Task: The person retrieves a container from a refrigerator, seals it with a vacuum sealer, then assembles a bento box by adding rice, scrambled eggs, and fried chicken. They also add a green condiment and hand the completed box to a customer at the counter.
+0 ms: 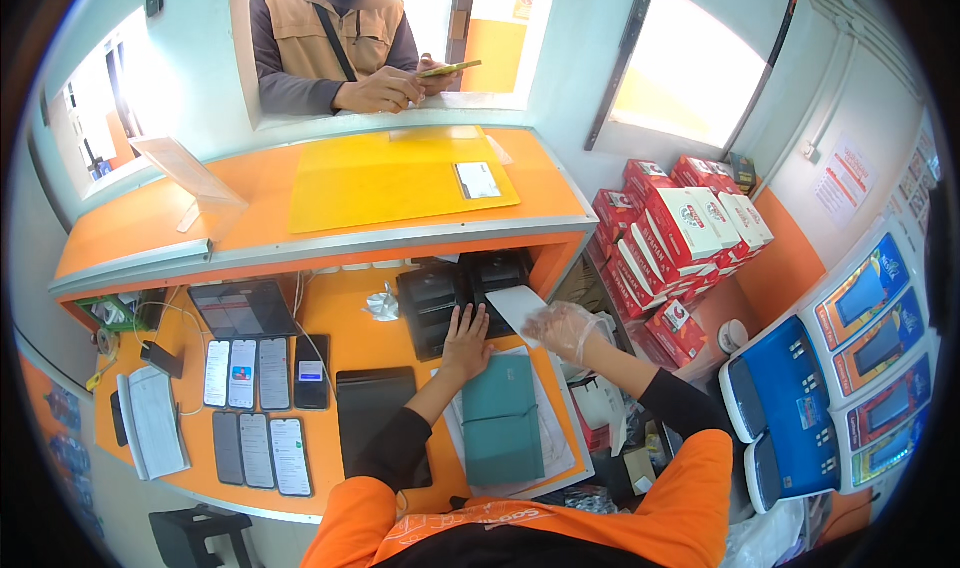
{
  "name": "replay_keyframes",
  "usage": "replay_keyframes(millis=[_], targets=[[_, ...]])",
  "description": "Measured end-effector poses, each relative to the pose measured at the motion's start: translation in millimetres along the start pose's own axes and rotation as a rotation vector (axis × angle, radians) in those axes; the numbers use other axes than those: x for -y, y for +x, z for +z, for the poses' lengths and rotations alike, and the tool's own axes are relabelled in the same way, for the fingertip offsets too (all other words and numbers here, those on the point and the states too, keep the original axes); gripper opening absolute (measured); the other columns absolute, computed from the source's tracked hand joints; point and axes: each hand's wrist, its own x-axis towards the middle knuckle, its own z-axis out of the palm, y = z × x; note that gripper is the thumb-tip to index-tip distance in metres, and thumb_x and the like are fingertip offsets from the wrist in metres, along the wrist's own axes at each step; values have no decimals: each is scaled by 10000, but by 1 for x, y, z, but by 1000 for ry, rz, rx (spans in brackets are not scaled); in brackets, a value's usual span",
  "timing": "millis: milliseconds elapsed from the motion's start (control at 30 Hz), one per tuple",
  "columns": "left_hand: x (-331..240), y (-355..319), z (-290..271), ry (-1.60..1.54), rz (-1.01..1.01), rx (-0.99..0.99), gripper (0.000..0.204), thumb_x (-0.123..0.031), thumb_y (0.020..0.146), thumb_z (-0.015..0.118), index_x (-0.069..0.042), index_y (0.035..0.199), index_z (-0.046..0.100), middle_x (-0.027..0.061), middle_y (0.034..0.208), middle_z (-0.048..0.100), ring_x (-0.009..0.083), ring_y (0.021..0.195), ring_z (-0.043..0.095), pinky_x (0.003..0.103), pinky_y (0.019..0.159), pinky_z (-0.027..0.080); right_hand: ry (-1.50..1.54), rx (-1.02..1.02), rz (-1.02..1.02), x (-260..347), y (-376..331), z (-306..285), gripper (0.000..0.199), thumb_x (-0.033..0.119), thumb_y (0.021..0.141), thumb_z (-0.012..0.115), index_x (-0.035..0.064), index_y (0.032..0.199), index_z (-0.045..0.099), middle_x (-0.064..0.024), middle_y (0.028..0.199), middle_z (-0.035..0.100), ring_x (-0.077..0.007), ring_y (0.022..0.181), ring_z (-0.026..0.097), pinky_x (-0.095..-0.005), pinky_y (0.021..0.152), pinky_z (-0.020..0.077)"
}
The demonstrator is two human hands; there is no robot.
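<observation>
My left hand is bare and lies palm down with its fingers spread, touching the near edge of a black two-part case under the raised counter. My right hand, in a thin clear plastic glove, is closed on the near end of a white sheet of paper. The sheet's far end lies over the edge of the black case. Just below my hands, a teal folder with a band rests on white papers. To its left is a flat black folder or laptop; I cannot tell which.
Several phones lie left, before a dark tablet and beside an open notebook. A yellow mat covers part of the raised counter. Red-and-white boxes are piled right. Beyond the window, a person holds a phone.
</observation>
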Motion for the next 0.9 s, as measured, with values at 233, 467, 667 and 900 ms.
replay_keyframes(millis=[233, 467, 667, 900], targets=[[-5, 6, -5, 39, 21, 43, 648, -396, 889, 446, -30, 1414, 345, 109, 1514, 245, 308, 1401, 189, 497, 1154, 32, -26, -43, 83, 7, -12, 127, 255, 176, 822, 556, 67, 1038, 638, -79, 1045, 646, -260, 979, 624, -418, 819, 484], [9, 0, -54, -520, 61, 448, 948, -641, 812, 516, -26, 1461, 203, 196, 1517, 174, 361, 1422, 95, 506, 1139, 56, 560, 653, 151, -27, -8, 49, 343, 255, 773, 683, 93, 1076, 685, -57, 1067, 678, -183, 996, 625, -363, 844, 493], [25, -22, -197, -1598, 374, 658, 1063, -228, 757, 778, -48, 1485, 25, 169, 1508, 199, 246, 1362, 288, 371, 1110, 239, 1175, 318, -143, -52, 15, -131, 292, 129, 846, 620, 58, 1127, 663, -83, 1074, 679, -174, 949, 639, -283, 857, 490], [163, -8, -275, -960, -525, -7, 382, -244, 778, 755, 6, 1050, 662, 110, 954, 687, 160, 774, 659, 282, 734, 515, 1582, -642, 108, -48, 113, -192, 174, 112, 865, 604, 37, 997, 690, -139, 1000, 677, -237, 910, 629, -344, 866, 474]])
